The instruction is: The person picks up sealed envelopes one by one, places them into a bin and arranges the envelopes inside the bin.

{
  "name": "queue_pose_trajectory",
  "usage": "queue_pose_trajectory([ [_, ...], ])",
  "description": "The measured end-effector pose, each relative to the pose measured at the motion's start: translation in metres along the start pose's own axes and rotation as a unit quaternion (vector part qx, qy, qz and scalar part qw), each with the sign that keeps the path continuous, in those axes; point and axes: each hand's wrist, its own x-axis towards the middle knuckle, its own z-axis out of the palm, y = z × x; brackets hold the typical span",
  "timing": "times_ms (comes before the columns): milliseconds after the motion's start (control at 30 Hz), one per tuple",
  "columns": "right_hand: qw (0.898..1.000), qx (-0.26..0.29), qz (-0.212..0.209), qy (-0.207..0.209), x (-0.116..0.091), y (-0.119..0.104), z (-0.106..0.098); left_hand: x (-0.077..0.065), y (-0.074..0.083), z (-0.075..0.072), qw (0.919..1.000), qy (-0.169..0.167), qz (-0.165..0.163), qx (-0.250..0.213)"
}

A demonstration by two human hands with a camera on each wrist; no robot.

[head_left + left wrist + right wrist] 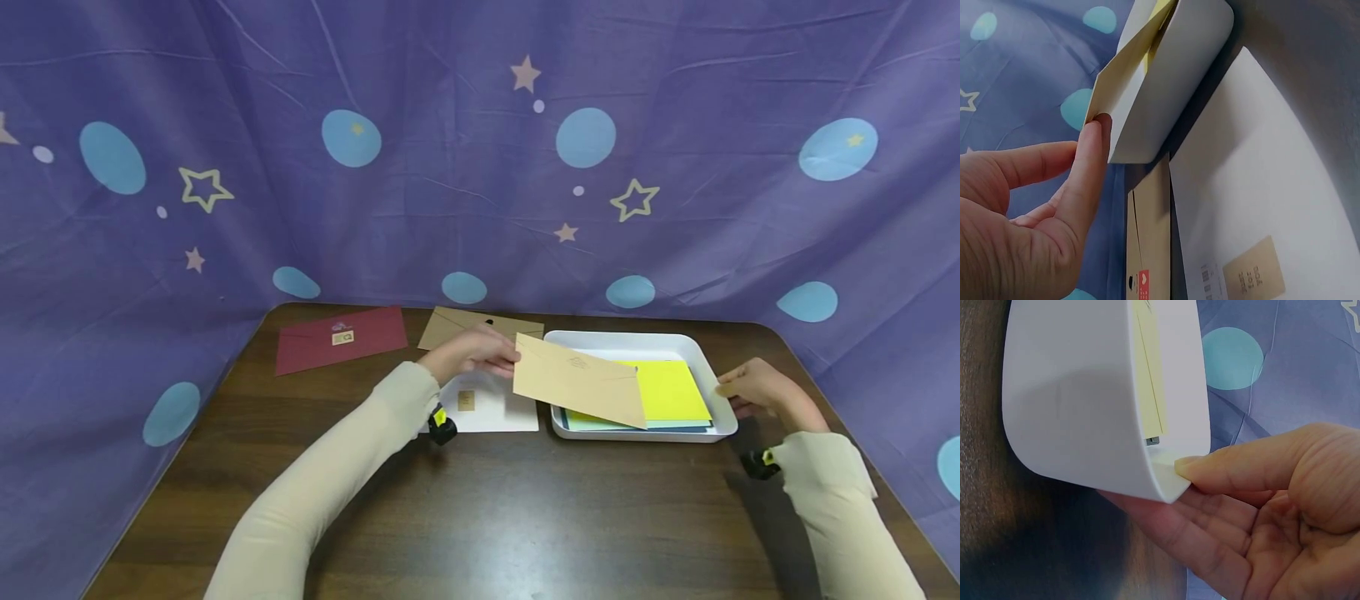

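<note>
My left hand [480, 352] pinches the left end of a light tan envelope [570, 377], thumb on one side and fingers on the other. The envelope slants over a white tray [622, 337], its right part overlapping a bright yellow envelope [675, 398] inside. Paler green and dark blue edges show beneath the yellow one. At the tray's right end, my right hand [768, 392] grips the rim. In the right wrist view, the thumb [1213, 470] lies on the rim's inner side and the fingers [1179, 534] curl underneath.
Left of the tray, a white envelope [495, 408] with a tan label lies on the dark wooden table [480, 517]. Behind it is a brown envelope [468, 323], partly hidden by my left hand. A dark red envelope [341, 340] lies farther left. A purple patterned cloth [480, 200] hangs behind.
</note>
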Motion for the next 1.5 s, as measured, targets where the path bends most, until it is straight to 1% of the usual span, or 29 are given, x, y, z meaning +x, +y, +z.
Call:
queue_pose_trajectory([
  [267, 1.000, -0.002, 0.004, 0.000, 0.001, 0.001, 0.000, 0.003, 0.004, 0.010, 0.9996, 0.002, -0.006, -0.026],
  [433, 1.000, -0.004, 0.007, 0.000, 0.002, 0.002, 0.000, 0.003, 0.007, 0.019, 0.9995, -0.004, -0.010, -0.030],
  [567, 1.000, -0.006, 0.014, 0.003, 0.001, 0.001, 0.001, 0.003, 0.010, 0.026, 0.9990, 0.001, -0.017, -0.041],
  [800, 1.000, 0.003, 0.010, -0.006, 0.002, 0.002, 0.000, 0.004, 0.013, 0.039, 0.9985, 0.011, -0.033, -0.043],
  [1100, 1.000, -0.003, 0.012, 0.002, 0.001, 0.000, 0.001, 0.010, 0.016, 0.056, 0.9976, 0.026, -0.044, -0.046],
  [1233, 1.000, -0.006, 0.014, 0.004, 0.001, -0.001, 0.001, 0.015, 0.016, 0.060, 0.9974, 0.035, -0.046, -0.043],
  [1267, 1.000, -0.006, 0.012, 0.003, 0.000, -0.002, 0.001, 0.017, 0.016, 0.060, 0.9971, 0.034, -0.046, -0.051],
  [1333, 1.000, -0.007, 0.013, 0.002, -0.001, -0.003, 0.001, 0.018, 0.017, 0.062, 0.9969, 0.039, -0.046, -0.050],
  [1467, 1.000, -0.005, 0.014, 0.001, -0.001, -0.003, 0.001, 0.016, 0.020, 0.065, 0.9971, 0.042, -0.041, -0.048],
  [1500, 1.000, -0.004, 0.016, 0.001, 0.000, -0.003, 0.001, 0.013, 0.022, 0.066, 0.9972, 0.046, -0.041, -0.041],
])
